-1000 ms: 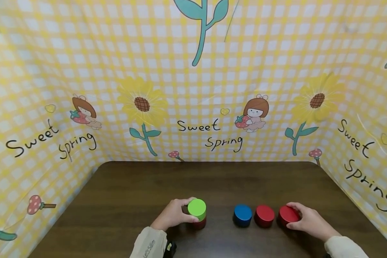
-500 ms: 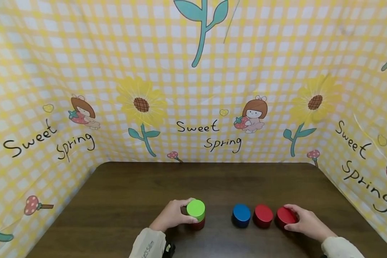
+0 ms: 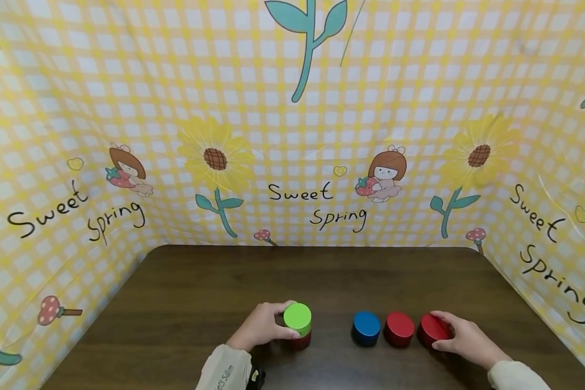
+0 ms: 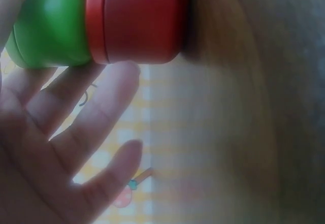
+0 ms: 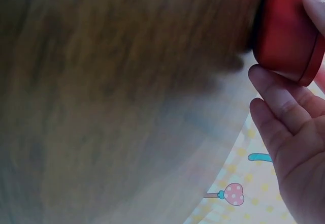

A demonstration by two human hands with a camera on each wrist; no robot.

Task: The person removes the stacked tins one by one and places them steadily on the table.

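A bright green round tin (image 3: 297, 318) stands on top of a red round tin (image 3: 301, 342), left of the table's middle line. My left hand (image 3: 260, 326) pinches the green tin between thumb and fingers from the left; in the left wrist view the lower fingers (image 4: 119, 79) spread beside the red tin (image 4: 142, 21). My right hand (image 3: 468, 338) grips the rightmost red tin (image 3: 433, 330) from its right side. That tin (image 5: 287, 33) stands on the table, its thumb-side edge partly covered.
Between the hands stand a blue round tin (image 3: 366, 329) and another red round tin (image 3: 398, 329), in a row with the gripped one. The dark wooden table (image 3: 302, 276) is enclosed by a yellow checked cloth (image 3: 292, 135) at the back and sides.
The right hand and its red tin have shifted very slightly left, closer to the neighbouring red tin. The left hand keeps its hold on the green tin.
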